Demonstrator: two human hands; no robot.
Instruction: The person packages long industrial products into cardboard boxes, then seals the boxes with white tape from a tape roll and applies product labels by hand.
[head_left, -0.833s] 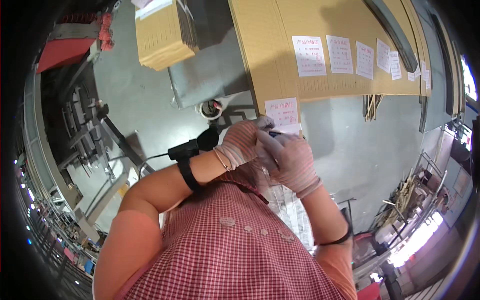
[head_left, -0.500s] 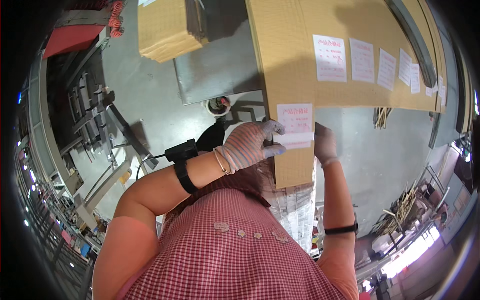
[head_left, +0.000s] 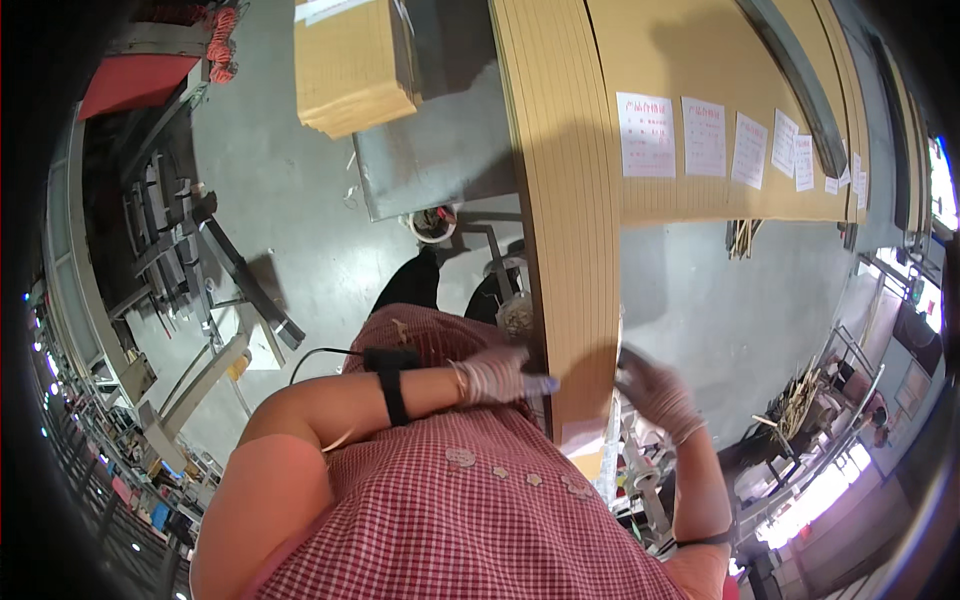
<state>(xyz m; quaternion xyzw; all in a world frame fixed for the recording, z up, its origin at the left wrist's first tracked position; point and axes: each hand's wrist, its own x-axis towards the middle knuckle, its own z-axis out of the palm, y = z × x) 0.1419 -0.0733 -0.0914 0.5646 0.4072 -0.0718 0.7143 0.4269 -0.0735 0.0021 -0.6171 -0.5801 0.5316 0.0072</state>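
A long strip of brown cardboard (head_left: 565,200), marked with fine parallel lines, runs toward my body. At its near left edge is my left hand (head_left: 500,377) in a thin striped glove, thumb stretched onto the cardboard and fingers apart from it. My right hand (head_left: 662,398), also gloved, is beside the right edge, fingers slightly bent and spread; its fingertips are a little blurred. Whether either hand presses on the cardboard I cannot tell. Close to my apron, a white paper label (head_left: 584,438) lies at the strip's near end, partly in shadow.
Several printed white labels (head_left: 647,135) lie in a row on a wide cardboard sheet (head_left: 680,205) at right, under a dark metal bar (head_left: 800,90). Stacked cardboard (head_left: 355,70) sits on a grey table (head_left: 440,170) at far left. Metal frames (head_left: 245,265) stand on the left floor.
Both hands have moved nearer to my body and are off the label. The labelled cardboard end has shifted toward me too, and a lined cardboard strip now shows beyond it.
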